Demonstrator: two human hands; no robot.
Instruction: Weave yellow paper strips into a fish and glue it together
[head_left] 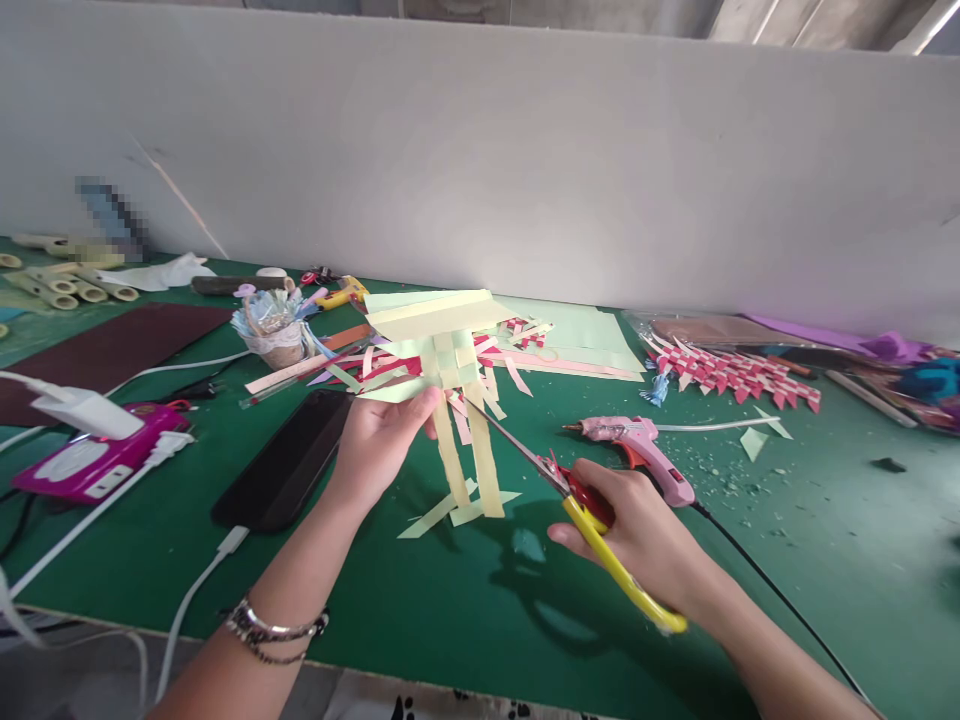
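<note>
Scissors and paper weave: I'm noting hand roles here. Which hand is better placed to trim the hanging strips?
Right. The right hand grips the scissors, blades at the strips; the left hand holds the weave.

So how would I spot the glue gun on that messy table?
Start at the green table and find the right hand holding yellow-handled scissors. Just behind that hand lies the glue gun, on its side with its nozzle pointing left. It is the only pale pink tool there, with an orange trigger and a black cord trailing off towards the table's near edge.
</note>
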